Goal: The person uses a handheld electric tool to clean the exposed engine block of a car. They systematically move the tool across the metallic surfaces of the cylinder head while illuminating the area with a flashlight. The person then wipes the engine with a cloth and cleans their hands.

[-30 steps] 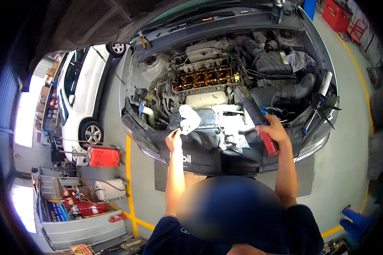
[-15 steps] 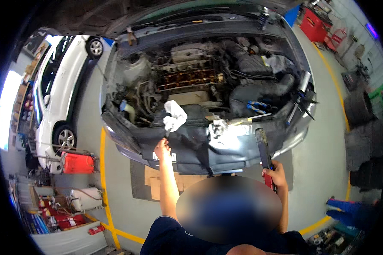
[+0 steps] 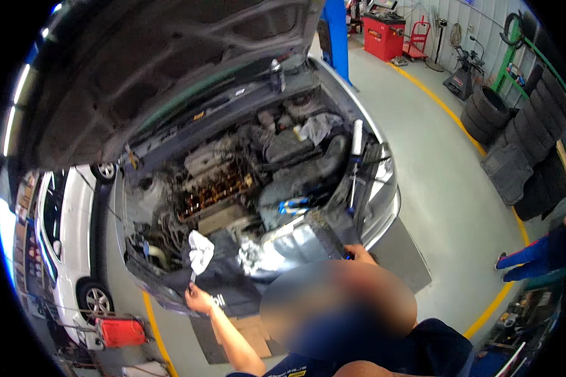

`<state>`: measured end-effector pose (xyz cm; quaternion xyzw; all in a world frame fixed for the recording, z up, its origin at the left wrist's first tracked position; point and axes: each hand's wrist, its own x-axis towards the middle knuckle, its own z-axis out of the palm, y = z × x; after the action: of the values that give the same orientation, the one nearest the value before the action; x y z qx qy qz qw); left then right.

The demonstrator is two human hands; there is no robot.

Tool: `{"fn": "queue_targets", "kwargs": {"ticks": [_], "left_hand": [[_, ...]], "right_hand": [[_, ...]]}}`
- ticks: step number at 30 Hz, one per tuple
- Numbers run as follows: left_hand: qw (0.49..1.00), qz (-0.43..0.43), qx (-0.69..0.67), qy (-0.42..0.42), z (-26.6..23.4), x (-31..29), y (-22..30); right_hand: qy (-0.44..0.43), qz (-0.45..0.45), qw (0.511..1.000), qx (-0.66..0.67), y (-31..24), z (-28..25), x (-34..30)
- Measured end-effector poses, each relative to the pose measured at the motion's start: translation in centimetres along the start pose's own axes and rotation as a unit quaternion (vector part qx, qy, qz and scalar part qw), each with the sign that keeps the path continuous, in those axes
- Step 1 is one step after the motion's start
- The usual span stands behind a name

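Observation:
My left hand (image 3: 199, 299) is closed at the near edge of the fender cover, on a thin, light-coloured shaft (image 3: 194, 275). A crumpled white rag (image 3: 200, 251) sits at the shaft's far end, over the front of the engine bay. At the right, my right hand (image 3: 360, 254) is closed on a long dark tool (image 3: 329, 235) that points toward the engine bay; its kind is unclear. A blurred oval hides part of the space between my arms. Beyond both hands lies the uncovered engine top (image 3: 217, 193), brown and oily.
Crumpled white material (image 3: 253, 256) lies on the dark fender cover (image 3: 239, 305). Blue-handled pliers (image 3: 294, 205) and a grey rag (image 3: 321, 127) rest in the engine bay. The raised hood (image 3: 170, 75) hangs over the far side. Another person's blue-clad legs (image 3: 531, 259) show at right.
The view has swung to the right, so the car appears farther left and tilted. My right hand and its dark tool have come closer to the fender cover. The left hand keeps its grip.

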<state>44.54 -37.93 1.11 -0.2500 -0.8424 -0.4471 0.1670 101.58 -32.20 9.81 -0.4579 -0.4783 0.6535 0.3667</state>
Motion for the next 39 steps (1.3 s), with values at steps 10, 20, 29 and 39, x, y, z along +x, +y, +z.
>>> {"fn": "queue_targets", "kwargs": {"ticks": [10,20,29,39], "left_hand": [[0.997,-0.047,-0.054,0.018,0.4,-17.0,13.7],[0.981,0.006,-0.182,-0.074,5.9,-24.0,31.3],[0.982,0.045,-0.154,-0.101,7.4,-28.8,37.8],[0.959,0.021,-0.22,-0.179,9.8,-30.5,41.6]], "right_hand": [[-0.115,-0.008,0.975,-0.192,-3.1,-15.6,7.0],[-0.139,-0.107,0.974,-0.147,-6.5,-25.1,9.9],[-0.173,-0.03,0.982,-0.067,-4.5,-27.6,8.6],[-0.151,-0.056,0.986,-0.052,-6.3,-29.5,8.0]]}}
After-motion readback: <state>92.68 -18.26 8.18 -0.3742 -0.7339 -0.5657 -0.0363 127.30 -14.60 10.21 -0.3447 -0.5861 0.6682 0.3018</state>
